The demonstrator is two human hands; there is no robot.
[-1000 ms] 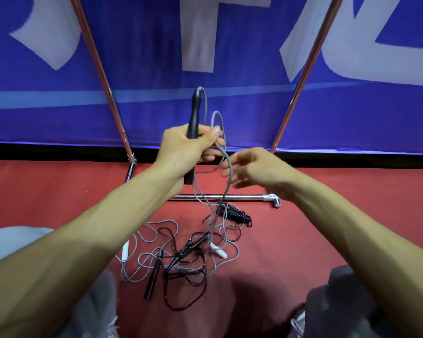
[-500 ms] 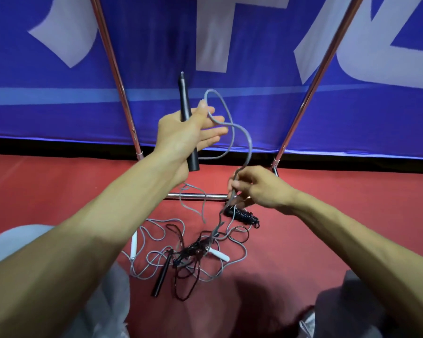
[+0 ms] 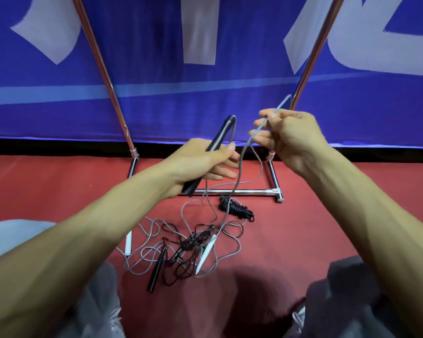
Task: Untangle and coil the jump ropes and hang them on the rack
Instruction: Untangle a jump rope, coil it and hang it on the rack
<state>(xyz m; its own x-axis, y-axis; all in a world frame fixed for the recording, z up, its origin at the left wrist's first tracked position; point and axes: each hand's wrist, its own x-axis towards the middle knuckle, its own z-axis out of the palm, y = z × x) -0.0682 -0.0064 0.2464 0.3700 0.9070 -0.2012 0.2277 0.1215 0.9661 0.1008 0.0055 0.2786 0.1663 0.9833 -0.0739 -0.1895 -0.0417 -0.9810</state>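
Rope [image 3: 240, 167] loops from the black handle [image 3: 220, 135], gripped aslant in the left hand [image 3: 200, 164], up to the right hand [image 3: 293, 137] pinching it higher; its slack drops to the tangle [image 3: 195, 242] on the floor [image 3: 327, 215] below both, before the rack [image 3: 242, 191]; the right hand seems better placed to draw.

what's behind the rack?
A blue banner with white shapes is behind the rack, a black strip along its foot. The left hand and right hand cover parts of them.
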